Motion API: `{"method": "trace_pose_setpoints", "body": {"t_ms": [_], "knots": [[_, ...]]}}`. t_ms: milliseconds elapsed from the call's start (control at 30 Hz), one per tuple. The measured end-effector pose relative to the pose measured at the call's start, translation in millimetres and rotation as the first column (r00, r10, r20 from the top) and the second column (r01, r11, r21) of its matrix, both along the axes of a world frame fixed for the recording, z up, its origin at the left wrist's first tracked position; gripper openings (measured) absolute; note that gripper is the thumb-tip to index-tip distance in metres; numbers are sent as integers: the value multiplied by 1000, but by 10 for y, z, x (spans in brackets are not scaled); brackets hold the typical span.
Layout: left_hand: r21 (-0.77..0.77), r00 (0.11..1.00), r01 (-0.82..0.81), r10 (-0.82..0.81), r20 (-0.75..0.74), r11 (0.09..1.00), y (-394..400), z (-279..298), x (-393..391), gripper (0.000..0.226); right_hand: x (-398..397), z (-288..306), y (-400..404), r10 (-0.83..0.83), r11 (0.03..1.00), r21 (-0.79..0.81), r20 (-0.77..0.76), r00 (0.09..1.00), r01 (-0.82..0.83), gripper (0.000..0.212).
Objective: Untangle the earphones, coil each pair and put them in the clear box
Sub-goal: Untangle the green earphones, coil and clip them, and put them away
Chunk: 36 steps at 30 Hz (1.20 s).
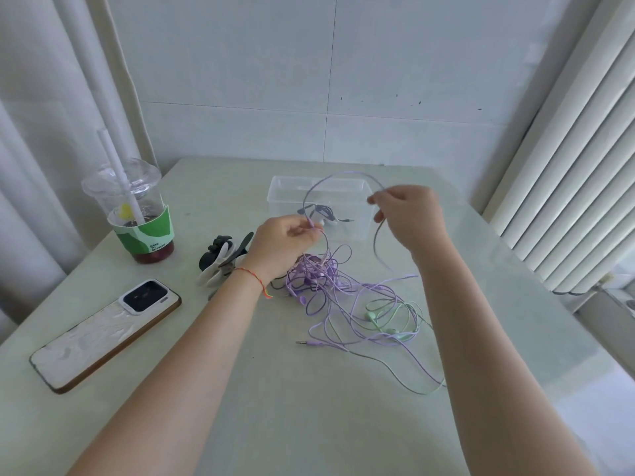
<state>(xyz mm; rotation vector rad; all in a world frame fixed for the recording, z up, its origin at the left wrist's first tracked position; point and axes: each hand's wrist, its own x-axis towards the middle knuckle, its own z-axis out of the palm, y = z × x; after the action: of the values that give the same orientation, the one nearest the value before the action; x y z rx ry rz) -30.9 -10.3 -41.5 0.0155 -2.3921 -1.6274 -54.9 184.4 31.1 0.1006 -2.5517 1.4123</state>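
Table [240, 389]: purple cable [338, 174] arcs between both pinching hands.

We cannot sort strand from strand in the tangle [323, 276] — the left hand [281, 245] hides part; both forearms are cut off below.

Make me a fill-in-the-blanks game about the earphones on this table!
1. Both hands, the left hand and the right hand, hold up a loop of ____ cable.
2. The clear box already has a ____ pair of earphones inside.
3. The green earphones lie on the ____.
4. The phone lies on the same side as the ____ hand.

Missing words: purple; grey; table; left
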Motion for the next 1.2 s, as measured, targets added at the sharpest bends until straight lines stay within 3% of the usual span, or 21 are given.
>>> {"method": "trace_pose_setpoints", "body": {"t_ms": [133, 267, 367, 467, 567, 667, 733, 833, 900, 967, 1033, 1100, 1200], "knots": [[161, 987, -91, 110, -115, 983, 65, 200, 46, 23, -85, -153, -22, 24, 971, 232, 140, 990, -56, 28], [216, 981, -161, 180, -73, 963, -2, 316, 96, 32, -114, -171, -39, 30, 973, 225, 78, 996, -47, 25], [134, 985, -168, 170, -4, 977, -40, 291, 106, 35, -103, -157, -17, 12, 967, 253, 44, 999, -23, 21], [64, 997, -64, 62, 35, 996, -62, 249, 101, 39, -82, -157, -7, 19, 936, 347, 98, 995, -52, 20], [-86, 997, 58, -53, 56, 995, -53, 245, 109, 34, -55, -172, -23, 2, 910, 414, 73, 997, -32, 43], [-259, 993, 114, -99, 71, 959, -9, 248, 120, 32, 1, -115, -60, 148, 917, 384, -74, 986, -109, 58], [-282, 988, 152, -136, 77, 947, 14, 255, 126, 30, 38, -80, -92, 300, 873, 425, -77, 951, -241, 57], [-200, 983, 184, -178, 47, 962, 45, 272, 145, 30, 76, -96, -138, 388, 815, 464, 10, 922, -348, 28], [-91, 984, 179, -180, -10, 980, 56, 266, 124, 26, 88, -99, -158, 384, 825, 443, 15, 923, -351, 6], [88, 980, 196, -194, -34, 977, 103, 264, 115, 13, 74, -94, -161, 382, 862, 360, 4, 924, -358, 21], [234, 971, 234, -238, -12, 944, 190, 260, 112, 38, 74, -58, -152, 351, 912, 228, -7, 936, -341, 29], [283, 947, 310, -322, -4, 908, 280, 226, 119, 45, 81, -30, -138, 323, 934, 164, -2, 946, -318, 28], [222, 907, 394, -416, 60, 892, 319, 247, 196, 15, 62, -32, -106, 248, 947, 208, 10, 969, -245, 27]]}}
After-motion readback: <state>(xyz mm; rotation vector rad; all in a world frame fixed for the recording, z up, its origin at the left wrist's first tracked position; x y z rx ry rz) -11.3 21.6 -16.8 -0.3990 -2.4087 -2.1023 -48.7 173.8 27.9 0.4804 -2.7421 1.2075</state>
